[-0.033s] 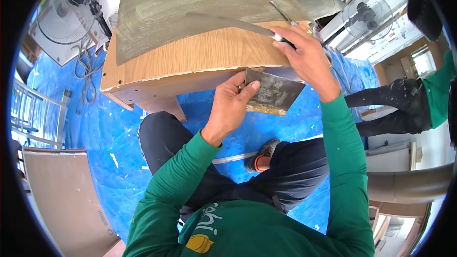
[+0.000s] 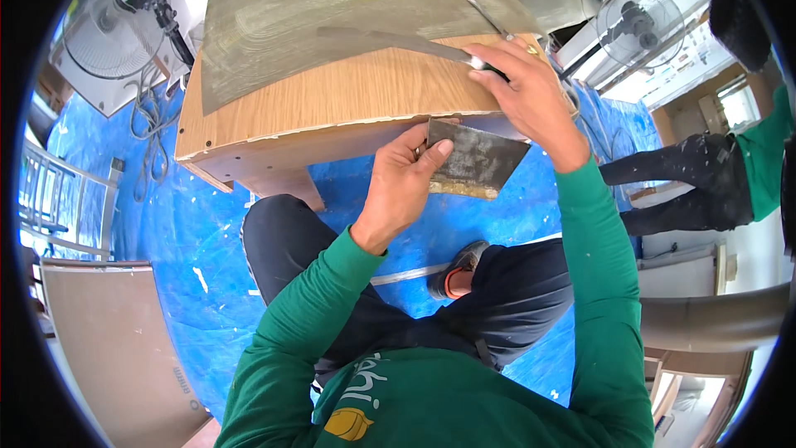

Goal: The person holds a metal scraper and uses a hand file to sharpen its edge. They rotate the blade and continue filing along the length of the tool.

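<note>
My left hand [image 2: 398, 187] pinches a flat metal spreader plate [image 2: 477, 158] by its left end, thumb on top. The plate is stained grey, its upper edge looks finely toothed, and yellowish residue crusts its lower edge. It is held just in front of the wooden panel's near edge. In my right hand [image 2: 535, 99] is a long, flat file [image 2: 406, 44], gripped by its dark handle. Its blade points left above the panel [image 2: 332, 95], apart from the plate. Beyond my right fingers, a slim metal tool [image 2: 487, 17] lies on the panel.
A grey-brown sheet with comb-like streaks [image 2: 348, 0] covers the panel's far part. Fans stand at left [image 2: 112, 33] and right [image 2: 637, 25]. A blue tarp [image 2: 207, 241] covers the floor. Cables [image 2: 149, 129] hang at left. Another person's legs [image 2: 680, 182] are at right.
My right hand and the file have shifted slightly left and up. My left hand and the spreader plate look the same.
</note>
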The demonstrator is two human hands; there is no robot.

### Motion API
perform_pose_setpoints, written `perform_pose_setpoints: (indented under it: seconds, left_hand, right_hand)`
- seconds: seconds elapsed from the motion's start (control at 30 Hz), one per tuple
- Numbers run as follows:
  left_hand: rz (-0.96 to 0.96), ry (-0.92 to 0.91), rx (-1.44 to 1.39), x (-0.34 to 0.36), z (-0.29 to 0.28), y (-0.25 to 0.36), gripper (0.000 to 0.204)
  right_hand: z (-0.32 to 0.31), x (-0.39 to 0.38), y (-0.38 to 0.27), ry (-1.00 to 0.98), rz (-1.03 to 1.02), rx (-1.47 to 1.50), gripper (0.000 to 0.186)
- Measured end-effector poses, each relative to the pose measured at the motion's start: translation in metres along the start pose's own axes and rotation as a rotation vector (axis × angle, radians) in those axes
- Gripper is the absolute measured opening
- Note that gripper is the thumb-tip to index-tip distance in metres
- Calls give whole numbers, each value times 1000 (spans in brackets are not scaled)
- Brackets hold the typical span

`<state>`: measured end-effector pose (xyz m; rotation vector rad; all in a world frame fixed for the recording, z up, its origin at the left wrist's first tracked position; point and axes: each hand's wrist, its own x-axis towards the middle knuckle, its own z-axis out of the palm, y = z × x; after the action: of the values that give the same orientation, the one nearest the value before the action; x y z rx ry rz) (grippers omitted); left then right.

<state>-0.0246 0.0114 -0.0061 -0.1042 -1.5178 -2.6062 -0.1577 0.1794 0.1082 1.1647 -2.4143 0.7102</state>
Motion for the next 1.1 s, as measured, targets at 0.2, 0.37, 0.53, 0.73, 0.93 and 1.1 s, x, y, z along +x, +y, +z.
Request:
perform_pose_setpoints:
  seconds: [0.2, 0.37, 0.53, 0.73, 0.93, 1.1]
  left_hand:
    - [-15, -8, -156, 6, -3, -11, 30]
    - [-51, -40, -250, 7, -2, -12, 29]
    - [-50, -22, -282, 8, -2, -17, 28]
    - [-52, 1, -367, 6, 3, -9, 28]
    - [-40, 6, -366, 8, 1, -10, 29]
    - [-32, -11, -365, 10, 1, -17, 29]
  right_hand:
    - [25, 10, 14, 0, -99, -51, 28]
    - [22, 8, 13, -34, -97, -69, 30]
    - [-3, 6, 14, 21, 11, 22, 32]
    - [-58, -14, 48, 234, 244, -128, 30]
    - [-40, -56, 73, 46, 224, -454, 37]
    - [-38, -65, 81, 83, 300, -465, 36]
